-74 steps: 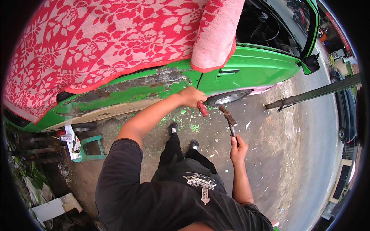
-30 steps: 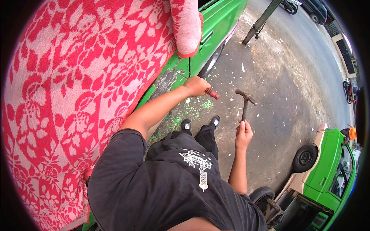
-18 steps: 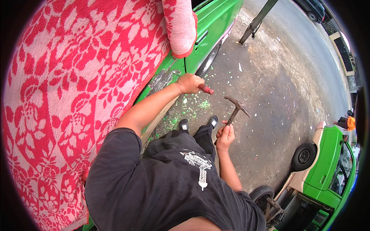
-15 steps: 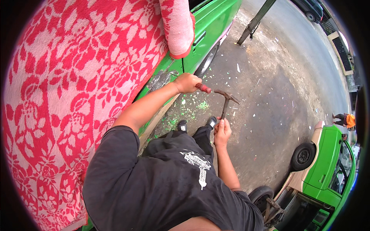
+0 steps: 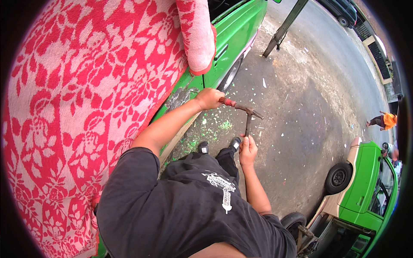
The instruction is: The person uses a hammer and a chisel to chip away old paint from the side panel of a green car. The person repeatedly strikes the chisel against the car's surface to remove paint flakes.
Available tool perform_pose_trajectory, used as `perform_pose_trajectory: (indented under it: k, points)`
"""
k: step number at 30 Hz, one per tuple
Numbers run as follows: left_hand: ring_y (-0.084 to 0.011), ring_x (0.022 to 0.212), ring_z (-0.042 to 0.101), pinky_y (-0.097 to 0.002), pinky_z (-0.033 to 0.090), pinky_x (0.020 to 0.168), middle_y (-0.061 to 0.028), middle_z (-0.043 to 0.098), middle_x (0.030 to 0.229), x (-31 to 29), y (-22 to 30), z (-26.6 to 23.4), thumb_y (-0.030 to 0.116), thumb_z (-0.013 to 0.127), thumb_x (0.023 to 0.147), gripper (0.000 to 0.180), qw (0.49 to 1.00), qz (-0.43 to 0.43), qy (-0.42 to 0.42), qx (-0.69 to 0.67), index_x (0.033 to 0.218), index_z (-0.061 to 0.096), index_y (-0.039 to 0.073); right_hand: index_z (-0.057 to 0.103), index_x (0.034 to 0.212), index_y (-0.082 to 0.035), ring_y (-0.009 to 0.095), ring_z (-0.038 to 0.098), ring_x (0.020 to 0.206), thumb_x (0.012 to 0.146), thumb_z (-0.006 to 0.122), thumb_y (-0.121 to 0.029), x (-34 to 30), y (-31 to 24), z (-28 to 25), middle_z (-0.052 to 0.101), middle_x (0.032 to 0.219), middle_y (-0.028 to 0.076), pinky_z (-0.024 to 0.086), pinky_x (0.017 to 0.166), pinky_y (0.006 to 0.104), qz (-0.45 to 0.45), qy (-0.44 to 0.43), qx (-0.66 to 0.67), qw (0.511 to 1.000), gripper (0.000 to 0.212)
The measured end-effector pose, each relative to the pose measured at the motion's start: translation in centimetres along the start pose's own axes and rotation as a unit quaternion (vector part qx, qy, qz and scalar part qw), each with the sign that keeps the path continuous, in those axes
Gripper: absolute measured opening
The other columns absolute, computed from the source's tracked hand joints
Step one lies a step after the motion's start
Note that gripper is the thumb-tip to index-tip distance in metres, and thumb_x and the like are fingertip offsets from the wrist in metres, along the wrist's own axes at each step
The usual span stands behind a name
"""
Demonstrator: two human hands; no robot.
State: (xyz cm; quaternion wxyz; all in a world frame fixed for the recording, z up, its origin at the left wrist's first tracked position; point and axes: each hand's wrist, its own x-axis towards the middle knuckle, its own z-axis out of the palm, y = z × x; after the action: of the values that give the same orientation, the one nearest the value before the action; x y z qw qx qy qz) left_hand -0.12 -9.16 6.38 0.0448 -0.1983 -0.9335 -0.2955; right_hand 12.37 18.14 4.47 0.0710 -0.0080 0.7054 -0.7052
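My left hand (image 5: 208, 99) is closed around a screwdriver with a ribbed red handle (image 5: 227, 102). Its thin shaft points at a scraped, silvery patch (image 5: 178, 98) on the green car panel (image 5: 187, 81); whether the tip touches is not clear. My right hand (image 5: 248, 150) grips the lower handle of a hammer (image 5: 248, 123), held upright. The hammer's worn brown head (image 5: 250, 112) meets the butt of the screwdriver handle, or lies right in front of it.
A red and pink floral towel (image 5: 99, 86) covers much of the car at left. Green paint flakes (image 5: 225, 125) litter the ground by my shoes (image 5: 203, 147). A post (image 5: 285, 28) stands ahead. At right are another green vehicle (image 5: 361, 185), a loose wheel (image 5: 294, 220) and a person in orange (image 5: 386, 121).
The hammer head has moved left, closing the gap to the screwdriver's butt. My left hand has dropped slightly in view. The person in orange has shifted a little.
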Motion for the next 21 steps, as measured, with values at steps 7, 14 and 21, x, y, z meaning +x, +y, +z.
perform_pose_trajectory:
  k: [7,14,21]
  points:
    - [-0.0330,0.072,0.066,-0.0458,0.051,0.062,-0.0102,0.066,0.074,0.8,0.3,-0.5,0.019,0.069,0.074,0.011,0.999,-0.028,0.023,0.014,0.075,0.061,0.010,0.061,0.108,-0.004,0.003,0.036,0.053,0.104,0.048,-0.027,2.5,-2.7,0.3,0.040,0.061,-0.006,0.027,0.045,0.0202,0.018,-0.019,-0.032,0.999,0.027]
    - [-0.0324,0.064,0.064,-0.0422,0.048,0.056,-0.0103,0.063,0.068,0.8,0.1,-1.7,0.019,0.077,0.071,0.019,0.996,-0.029,0.085,-0.014,0.072,0.060,0.009,0.062,0.107,-0.001,0.003,0.037,0.053,0.103,0.049,-0.027,4.3,-3.7,-1.0,0.042,0.061,-0.006,0.029,0.047,0.0217,-0.009,-0.039,0.000,0.999,0.029]
    - [-0.0320,0.064,0.063,-0.0423,0.047,0.055,-0.0092,0.062,0.068,0.4,-0.1,-1.3,0.019,0.077,0.070,0.021,0.993,-0.051,0.103,-0.006,0.071,0.058,0.009,0.064,0.109,-0.001,0.003,0.040,0.053,0.102,0.052,-0.026,7.4,-6.6,-2.7,0.048,0.061,-0.004,0.032,0.049,0.0220,-0.045,-0.078,-0.003,0.996,0.029]
